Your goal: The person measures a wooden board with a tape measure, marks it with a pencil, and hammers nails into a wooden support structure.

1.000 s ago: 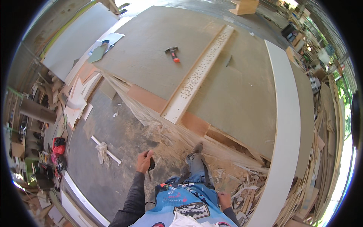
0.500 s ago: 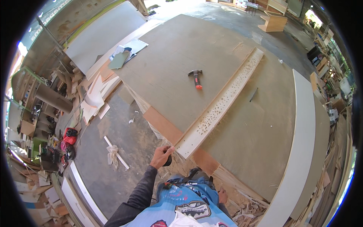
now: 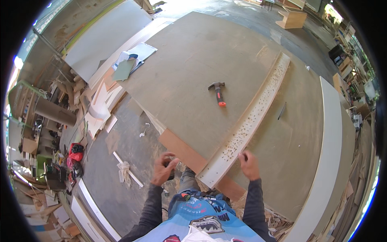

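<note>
A long, narrow white board [image 3: 254,117] with brown edges lies slanting across the large brown panel [image 3: 181,80]. Small tan and dark bits or spots are scattered along its face; I cannot tell which. To the left of its near end, my left hand [image 3: 163,169] is curled around something dark, apart from the board. My right hand [image 3: 249,165] is at the board's right edge, near that end, fingers drawn together; whatever they hold is hidden. A claw hammer [image 3: 218,94] with a black and red handle rests on the panel left of the board.
A thin dark pen-like stick [image 3: 281,111] lies right of the board. Farther right is a long white panel [image 3: 326,149]. Papers and a green folder [image 3: 123,69] sit at the far left corner. Below, a white rod [image 3: 128,169] and wood scraps lie on the floor.
My right hand has come up from beside my body to the board's right edge. My left hand has moved away from the board's near end, to the left. The whole view has shifted slightly.
</note>
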`<state>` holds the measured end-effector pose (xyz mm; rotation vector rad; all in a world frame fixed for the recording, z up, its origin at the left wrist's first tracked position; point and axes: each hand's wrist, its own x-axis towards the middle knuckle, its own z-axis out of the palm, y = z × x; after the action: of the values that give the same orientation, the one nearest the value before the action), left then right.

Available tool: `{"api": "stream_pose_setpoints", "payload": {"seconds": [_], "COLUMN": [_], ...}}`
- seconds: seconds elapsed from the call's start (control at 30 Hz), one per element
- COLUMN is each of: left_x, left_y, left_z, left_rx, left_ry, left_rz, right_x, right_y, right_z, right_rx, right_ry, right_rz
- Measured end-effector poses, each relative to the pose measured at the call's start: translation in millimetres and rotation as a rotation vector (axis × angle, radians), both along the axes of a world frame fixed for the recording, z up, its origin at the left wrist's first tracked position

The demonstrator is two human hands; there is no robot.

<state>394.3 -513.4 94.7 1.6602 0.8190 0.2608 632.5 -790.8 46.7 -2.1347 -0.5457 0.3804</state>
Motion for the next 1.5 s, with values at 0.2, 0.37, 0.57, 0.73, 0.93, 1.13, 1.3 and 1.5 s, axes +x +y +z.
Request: {"api": "stream_pose_setpoints", "payload": {"seconds": [0.2,0.37,0.57,0.73,0.93,1.13,1.3,1.5], "left_x": [-18,12,26,30,47,81,93,47], "left_y": [56,109,154,167,165,146,130,107], "left_z": [175,253,260,248,238,154,6,-124], "left_rx": [0.533,0.189,0.161,-0.128,-0.406,-0.358,-0.292,0.107], "left_ry": [-0.952,-1.604,-1.678,-1.719,-1.515,-0.732,-0.067,0.272], "left_rz": [-0.028,-0.760,-0.883,-0.865,-0.604,0.054,-0.197,-0.016], "right_x": [60,115,143,154,169,42,-30,-76], "right_y": [116,182,253,268,219,114,-35,-179], "right_z": [-19,-78,-95,-63,-69,-22,-59,-90], "right_rx": [0.089,-0.250,-0.576,-0.733,-0.249,-0.036,-0.293,-0.601], "right_ry": [-0.069,-0.387,-0.421,-0.163,0.242,-0.062,-0.088,-0.096], "right_rz": [-0.233,-0.270,-0.322,-0.220,-0.279,-0.642,-0.993,-1.285]}}
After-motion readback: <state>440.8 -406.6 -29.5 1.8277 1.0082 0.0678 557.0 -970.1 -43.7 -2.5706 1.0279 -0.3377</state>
